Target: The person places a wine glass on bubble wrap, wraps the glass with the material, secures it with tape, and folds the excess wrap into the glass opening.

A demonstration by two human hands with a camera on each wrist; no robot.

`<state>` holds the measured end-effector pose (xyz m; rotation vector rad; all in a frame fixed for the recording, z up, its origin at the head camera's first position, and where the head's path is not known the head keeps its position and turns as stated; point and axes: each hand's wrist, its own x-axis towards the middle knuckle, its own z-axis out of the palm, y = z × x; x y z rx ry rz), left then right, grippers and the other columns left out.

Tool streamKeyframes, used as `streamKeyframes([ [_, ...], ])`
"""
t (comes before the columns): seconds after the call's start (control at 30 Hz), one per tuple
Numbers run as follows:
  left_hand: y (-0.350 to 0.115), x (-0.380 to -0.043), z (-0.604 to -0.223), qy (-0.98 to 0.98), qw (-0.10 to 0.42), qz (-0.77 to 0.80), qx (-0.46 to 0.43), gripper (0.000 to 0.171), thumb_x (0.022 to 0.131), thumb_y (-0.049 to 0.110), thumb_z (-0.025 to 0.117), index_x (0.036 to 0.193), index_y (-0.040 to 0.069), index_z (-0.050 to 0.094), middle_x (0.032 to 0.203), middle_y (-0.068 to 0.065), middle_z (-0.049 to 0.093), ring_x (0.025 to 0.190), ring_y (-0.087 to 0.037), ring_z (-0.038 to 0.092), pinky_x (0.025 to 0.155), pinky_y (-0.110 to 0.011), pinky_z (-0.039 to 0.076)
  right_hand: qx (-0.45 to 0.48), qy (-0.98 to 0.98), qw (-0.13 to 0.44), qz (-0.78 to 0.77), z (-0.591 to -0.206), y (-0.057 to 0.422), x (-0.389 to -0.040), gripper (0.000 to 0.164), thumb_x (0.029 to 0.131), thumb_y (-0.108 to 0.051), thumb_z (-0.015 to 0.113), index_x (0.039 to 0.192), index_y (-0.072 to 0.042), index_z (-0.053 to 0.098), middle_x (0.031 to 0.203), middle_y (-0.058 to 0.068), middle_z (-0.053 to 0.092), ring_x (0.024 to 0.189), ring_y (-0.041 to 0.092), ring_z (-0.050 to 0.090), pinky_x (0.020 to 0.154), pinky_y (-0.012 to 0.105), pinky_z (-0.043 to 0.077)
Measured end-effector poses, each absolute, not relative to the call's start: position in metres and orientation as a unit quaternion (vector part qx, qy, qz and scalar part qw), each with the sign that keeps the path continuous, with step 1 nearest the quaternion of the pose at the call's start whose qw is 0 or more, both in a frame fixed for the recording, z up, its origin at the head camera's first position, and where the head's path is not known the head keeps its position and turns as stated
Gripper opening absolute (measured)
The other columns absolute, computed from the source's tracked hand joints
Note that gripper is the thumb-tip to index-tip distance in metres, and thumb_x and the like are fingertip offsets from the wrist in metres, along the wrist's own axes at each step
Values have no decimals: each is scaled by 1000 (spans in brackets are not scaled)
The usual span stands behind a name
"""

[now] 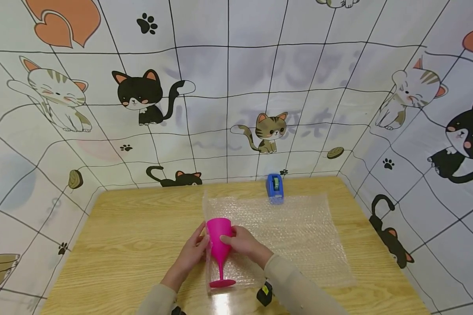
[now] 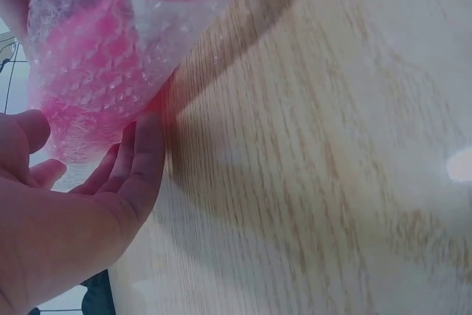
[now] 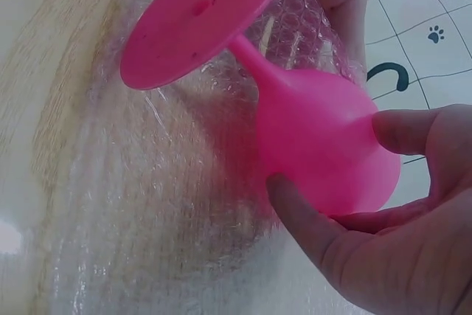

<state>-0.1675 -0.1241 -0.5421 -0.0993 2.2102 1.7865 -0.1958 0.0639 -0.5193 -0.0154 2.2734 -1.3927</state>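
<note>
A bright pink plastic goblet (image 1: 219, 234) lies over the left edge of a clear bubble wrap sheet (image 1: 295, 245), its foot towards me. My right hand (image 1: 246, 243) grips the bowl, thumb on one side and fingers on the other, as the right wrist view shows with the goblet (image 3: 317, 130) tilted. On the left, my left hand (image 1: 194, 247) holds the lifted edge of the wrap against the bowl. Through that bubble wrap (image 2: 92, 71) the pink shows in the left wrist view, with thumb and fingers on either side of its edge.
A blue tape dispenser (image 1: 275, 188) stands at the back, on or against the far edge of the sheet. The wooden table (image 1: 142, 227) meets cat-printed cloth walls (image 1: 205, 109) at its back and sides.
</note>
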Motion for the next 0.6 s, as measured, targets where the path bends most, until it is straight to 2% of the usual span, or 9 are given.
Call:
streamKeyframes([
  [0.13,-123,-168,-542,769,147,621,-38,61,102,31,50,155,17,25,136,-27,50,103,-26,63,83,-41,59,6,836,235,-495,-521,65,-198,62,91,-37,65,134,5,49,126,18,61,114,32,59,99,51,50],
  [0.37,-120,-168,-544,778,138,612,-34,62,101,34,52,155,18,26,138,-28,44,112,-33,60,83,-42,59,38,830,230,-506,-520,64,-199,56,88,-30,70,126,3,45,118,18,60,104,28,62,90,44,55],
  [0.5,-120,-167,-544,784,140,604,-27,64,100,38,51,156,20,24,142,-31,39,120,-41,55,82,-43,59,33,828,228,-511,-520,65,-201,52,88,-27,69,124,3,48,113,16,60,99,25,62,85,41,57],
  [0.6,-119,-167,-543,784,146,603,-21,66,100,41,51,156,22,22,144,-31,37,123,-43,53,82,-44,59,24,837,221,-500,-518,68,-202,52,87,-28,69,124,4,52,112,15,62,99,24,62,85,41,56],
])
